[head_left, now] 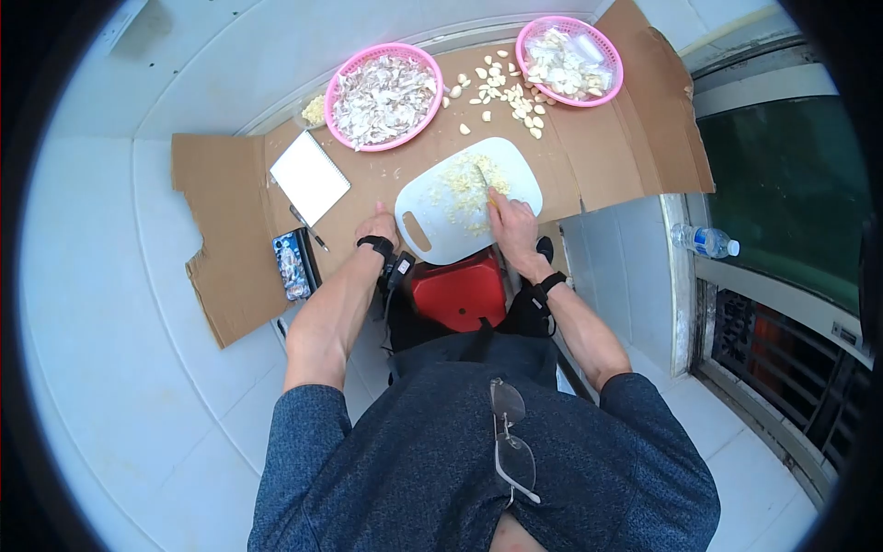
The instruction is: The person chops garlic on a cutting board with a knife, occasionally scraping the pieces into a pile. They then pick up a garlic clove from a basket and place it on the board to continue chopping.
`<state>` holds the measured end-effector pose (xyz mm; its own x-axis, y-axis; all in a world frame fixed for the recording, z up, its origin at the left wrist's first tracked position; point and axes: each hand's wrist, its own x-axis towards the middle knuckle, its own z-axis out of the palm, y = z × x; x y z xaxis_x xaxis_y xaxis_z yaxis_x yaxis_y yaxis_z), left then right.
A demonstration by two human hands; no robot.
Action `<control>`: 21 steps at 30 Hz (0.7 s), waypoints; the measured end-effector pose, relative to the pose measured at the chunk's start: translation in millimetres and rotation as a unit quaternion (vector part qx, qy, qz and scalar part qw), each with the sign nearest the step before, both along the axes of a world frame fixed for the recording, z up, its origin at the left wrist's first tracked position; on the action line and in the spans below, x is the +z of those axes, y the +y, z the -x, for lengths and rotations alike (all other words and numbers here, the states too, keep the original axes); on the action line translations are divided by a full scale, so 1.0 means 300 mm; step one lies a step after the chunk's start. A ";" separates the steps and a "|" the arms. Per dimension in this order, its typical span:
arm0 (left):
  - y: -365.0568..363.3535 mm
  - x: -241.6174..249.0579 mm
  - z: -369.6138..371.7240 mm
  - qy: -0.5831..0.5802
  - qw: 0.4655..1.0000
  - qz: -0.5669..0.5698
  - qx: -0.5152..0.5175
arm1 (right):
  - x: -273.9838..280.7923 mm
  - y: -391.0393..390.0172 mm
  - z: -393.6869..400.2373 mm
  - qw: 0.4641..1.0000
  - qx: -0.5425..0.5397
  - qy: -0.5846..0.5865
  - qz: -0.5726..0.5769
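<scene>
My right hand [512,224] is closed round the yellowish handle of a small knife [480,175], its blade down among chopped garlic [463,189]. The garlic is spread over a white cutting board [432,204] with a handle slot at its lower left. Just left of the board, my left hand [375,227] rests on the cardboard with its fingers curled in, and nothing shows in them. Whole peeled garlic cloves [501,90] lie scattered beyond the board.
A pink basket of garlic skins [387,48] and a pink basket with a plastic bag [614,61] stand at the back on cardboard [607,170]. To the left are a tub of minced garlic [315,110], notebook [310,178], pen [310,230] and patterned case [292,265]. A red stool [460,293] stands below.
</scene>
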<state>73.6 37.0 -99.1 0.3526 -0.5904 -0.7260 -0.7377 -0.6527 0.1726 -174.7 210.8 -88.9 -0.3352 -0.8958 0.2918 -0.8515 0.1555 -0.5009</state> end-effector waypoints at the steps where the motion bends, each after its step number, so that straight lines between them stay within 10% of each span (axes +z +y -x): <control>1: 0.004 0.016 0.002 0.000 1.000 0.002 0.006 | -0.017 0.010 0.009 1.000 -0.002 0.007 0.006; 21: -0.017 -0.126 -0.048 0.013 0.998 0.006 -0.059 | 0.047 -0.006 0.003 0.999 0.008 0.034 -0.006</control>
<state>88.1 32.0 -136.8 0.2608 -0.6352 -0.7270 -0.8051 -0.5586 0.1993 -175.6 209.0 -74.7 -0.3002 -0.9047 0.3023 -0.8862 0.1472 -0.4393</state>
